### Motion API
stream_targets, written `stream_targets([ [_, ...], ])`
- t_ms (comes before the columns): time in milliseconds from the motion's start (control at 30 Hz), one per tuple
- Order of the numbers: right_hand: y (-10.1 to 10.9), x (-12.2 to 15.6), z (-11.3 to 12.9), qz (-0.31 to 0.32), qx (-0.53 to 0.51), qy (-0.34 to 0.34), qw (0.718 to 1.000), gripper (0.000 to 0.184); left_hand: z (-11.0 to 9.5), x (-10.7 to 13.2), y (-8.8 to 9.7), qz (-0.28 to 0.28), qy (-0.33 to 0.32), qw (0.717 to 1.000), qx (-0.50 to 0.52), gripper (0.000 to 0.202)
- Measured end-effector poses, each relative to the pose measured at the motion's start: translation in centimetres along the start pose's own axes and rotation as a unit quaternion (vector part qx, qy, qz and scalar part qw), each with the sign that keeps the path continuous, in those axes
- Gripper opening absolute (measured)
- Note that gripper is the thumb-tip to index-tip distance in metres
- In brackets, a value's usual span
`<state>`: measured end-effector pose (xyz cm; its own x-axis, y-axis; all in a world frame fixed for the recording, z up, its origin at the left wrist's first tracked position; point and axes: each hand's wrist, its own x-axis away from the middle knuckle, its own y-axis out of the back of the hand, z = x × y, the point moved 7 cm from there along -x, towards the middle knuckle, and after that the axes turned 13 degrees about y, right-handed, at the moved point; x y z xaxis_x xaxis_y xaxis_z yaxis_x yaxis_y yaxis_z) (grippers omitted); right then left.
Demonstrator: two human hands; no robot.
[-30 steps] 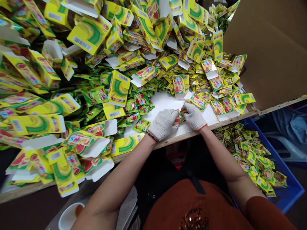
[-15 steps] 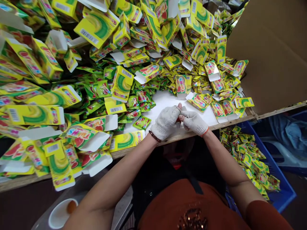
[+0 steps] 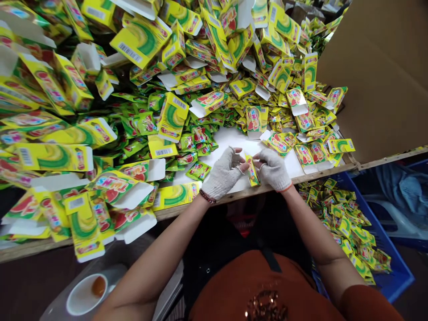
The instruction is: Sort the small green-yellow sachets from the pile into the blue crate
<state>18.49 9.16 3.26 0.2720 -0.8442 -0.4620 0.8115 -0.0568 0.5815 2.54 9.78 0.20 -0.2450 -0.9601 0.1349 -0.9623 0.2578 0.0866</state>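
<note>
Fingertips of left hand (image 3: 222,176) and right hand (image 3: 274,169) pinch upright yellow sachets (image 3: 252,171) beside the table edge (image 3: 317,177); a slack gloved grip could drop them over it.

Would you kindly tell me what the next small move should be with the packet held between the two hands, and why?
Probably the right hand should carry the packet rightward past the table edge and drop it into the blue crate. It and the left hand pinch the packet upright, clear of the table, and the crate already holds a heap of like packets.
</note>
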Motion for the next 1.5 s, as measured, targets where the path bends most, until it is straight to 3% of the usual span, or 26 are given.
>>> stream_targets([
  [67,-1.7,0.6,-0.1,0.060,-0.028,0.007,0.998,0.013,0.3,-0.1,-0.2,-0.015,0.012,0.999,-0.044,0.052],
  [133,-2.5,1.0,-0.2,0.081,-0.049,0.002,0.996,0.014,0.9,-0.5,-0.3,-0.027,0.031,0.998,-0.054,0.051],
  [200,-2.0,1.1,-0.8,0.024,-0.064,-0.029,0.997,0.014,1.1,-0.7,-0.1,-0.037,0.034,0.999,-0.013,0.048],
  [300,-1.1,1.5,-2.1,-0.076,-0.125,-0.093,0.985,0.029,0.9,-0.8,0.2,-0.036,0.018,0.997,0.072,0.050],
  [367,-1.5,1.5,-2.5,-0.077,-0.185,-0.111,0.973,0.036,0.6,-0.6,0.2,-0.018,0.013,0.996,0.089,0.047],
  [467,-1.8,1.6,-2.5,-0.061,-0.224,-0.112,0.966,0.041,0.2,-0.1,0.3,-0.010,0.008,0.999,0.033,0.035],
  [633,-1.5,1.4,-1.3,-0.026,-0.166,-0.071,0.983,0.033,-0.3,0.1,0.9,-0.038,-0.016,0.997,-0.071,0.023],
  [733,-1.6,0.8,-1.0,-0.019,-0.122,-0.055,0.991,0.028,-0.2,-0.4,0.8,-0.030,-0.008,0.999,-0.022,0.025],
  [867,-2.2,0.1,-1.7,-0.045,-0.191,-0.089,0.976,0.037,0.2,-1.0,0.6,-0.023,0.020,0.996,0.080,0.049],
  [933,-2.2,0.0,-1.5,-0.037,-0.199,-0.085,0.976,0.042,0.1,-1.0,0.6,-0.031,0.014,0.998,0.052,0.037],
  [1033,-1.7,0.0,-0.3,-0.018,-0.139,-0.046,0.989,0.035,-0.3,-0.6,0.9,-0.052,-0.017,0.998,-0.005,0.020],
  [1133,-1.4,0.2,0.6,-0.026,-0.107,-0.031,0.993,0.036,-0.8,-0.3,0.8,-0.047,-0.036,0.998,-0.014,0.024],
  [1333,-2.0,0.1,0.2,-0.058,-0.131,-0.060,0.988,0.032,-0.9,-0.5,1.0,-0.066,-0.013,0.998,0.004,0.021],
  [1500,-1.2,0.3,0.7,-0.038,-0.114,-0.023,0.993,0.038,-1.2,0.7,1.1,-0.054,-0.059,0.995,-0.051,0.025],
])
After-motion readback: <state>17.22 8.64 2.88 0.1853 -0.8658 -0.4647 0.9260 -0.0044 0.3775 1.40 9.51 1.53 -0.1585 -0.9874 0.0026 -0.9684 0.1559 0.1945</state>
